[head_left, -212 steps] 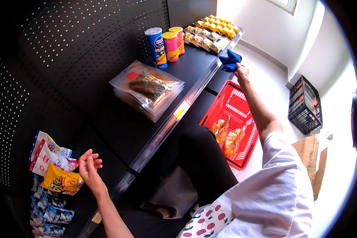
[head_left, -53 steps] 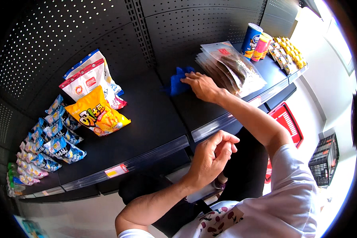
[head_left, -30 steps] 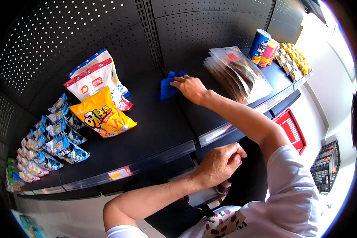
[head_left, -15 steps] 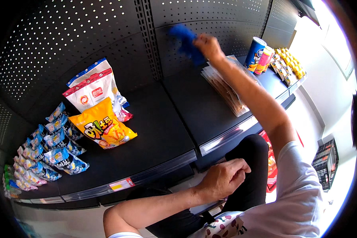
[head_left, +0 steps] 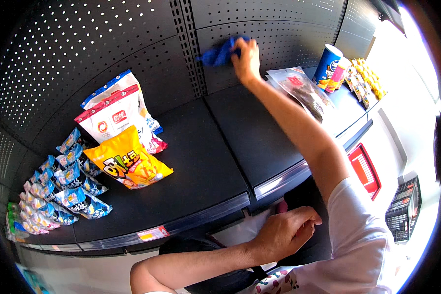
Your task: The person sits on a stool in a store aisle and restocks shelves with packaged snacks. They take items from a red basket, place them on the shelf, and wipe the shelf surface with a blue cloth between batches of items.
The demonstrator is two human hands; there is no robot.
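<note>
My right hand reaches far forward and grips a blue cloth against the perforated black back panel. The cloth is bunched, its free end hanging to the left of the fingers. Below that arm lie flat clear packs of dark dried food on the black shelf, partly covered by the forearm. My left hand is held closed near my knee, below the shelf's front edge. Its fingers are curled in, and whether anything is inside them is hidden.
On the left stand a yellow snack bag, white snack bags and rows of small blue packets. At the right are a blue canister, a pink canister and yellow packets. A red basket and black crate are on the floor.
The blue cloth and my right hand have shifted lower along the back panel, the arm swinging left. More of the clear packs and red basket shows. My left hand stays closed.
</note>
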